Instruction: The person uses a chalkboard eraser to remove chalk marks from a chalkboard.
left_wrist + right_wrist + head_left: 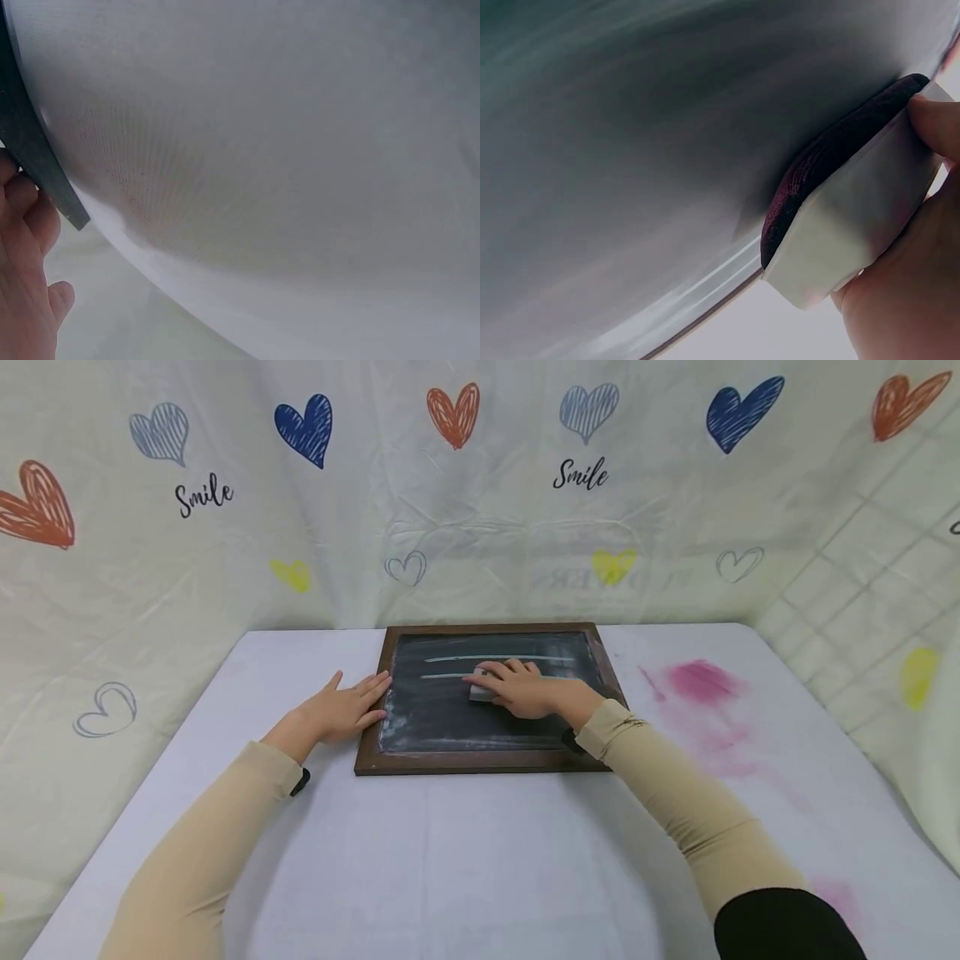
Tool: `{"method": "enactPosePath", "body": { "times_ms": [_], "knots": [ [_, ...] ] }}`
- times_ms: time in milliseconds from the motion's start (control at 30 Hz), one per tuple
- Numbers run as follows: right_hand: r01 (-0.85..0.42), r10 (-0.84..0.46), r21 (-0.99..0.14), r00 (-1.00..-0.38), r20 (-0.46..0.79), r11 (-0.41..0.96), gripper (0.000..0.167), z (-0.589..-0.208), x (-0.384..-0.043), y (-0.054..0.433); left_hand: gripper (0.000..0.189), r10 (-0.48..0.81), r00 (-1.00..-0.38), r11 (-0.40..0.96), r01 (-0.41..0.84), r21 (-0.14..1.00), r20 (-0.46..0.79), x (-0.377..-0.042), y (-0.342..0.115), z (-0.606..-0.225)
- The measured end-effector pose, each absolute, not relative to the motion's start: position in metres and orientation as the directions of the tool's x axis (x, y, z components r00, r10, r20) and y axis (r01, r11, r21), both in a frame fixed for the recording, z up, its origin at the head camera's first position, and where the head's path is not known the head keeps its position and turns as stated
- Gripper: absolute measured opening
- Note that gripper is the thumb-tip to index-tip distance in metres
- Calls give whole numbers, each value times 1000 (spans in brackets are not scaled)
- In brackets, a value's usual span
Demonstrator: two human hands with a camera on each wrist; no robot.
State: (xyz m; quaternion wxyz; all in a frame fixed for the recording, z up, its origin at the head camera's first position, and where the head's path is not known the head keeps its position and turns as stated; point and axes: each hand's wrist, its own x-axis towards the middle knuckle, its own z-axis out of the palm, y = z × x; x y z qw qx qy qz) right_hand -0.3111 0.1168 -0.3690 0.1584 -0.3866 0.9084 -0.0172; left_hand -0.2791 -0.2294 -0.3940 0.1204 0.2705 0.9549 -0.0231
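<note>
A chalkboard [442, 722] in a brown wooden frame lies flat on the table. Two pale chalk lines [457, 659] cross its upper half, the lower one partly covered by the right hand [528, 691]. That hand grips a felt eraser [481, 694] with a whitish body and presses it on the board. In the right wrist view the thumb lies along the eraser [855, 210], its dark felt face against the board. My left hand [337, 710] rests with extended fingers on the frame's left side. The left wrist view shows those fingers at the frame's edge [41, 157].
A white cloth covers the table [465, 860]. Pink stains [701, 683] mark it to the right of the board. Behind hangs a pale curtain [510, 493] printed with hearts and the word Smile.
</note>
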Motion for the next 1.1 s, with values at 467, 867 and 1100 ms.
{"method": "enactPosePath", "body": {
  "times_ms": [467, 867, 1100],
  "knots": [
    [-636, -664, -196, -732, -151, 746, 55, -369, -294, 220, 70, 509, -826, 854, 520, 20, -242, -279, -229, -396],
    [-648, -678, -198, -701, -221, 735, 58, -366, -305, 178, 70, 511, -825, 853, 520, 27, -241, -278, -228, -394],
    [-656, -670, -158, -685, -286, 738, 58, -367, -311, 118, 71, 512, -827, 854, 520, 30, -232, -277, -228, -394]
  ]
}}
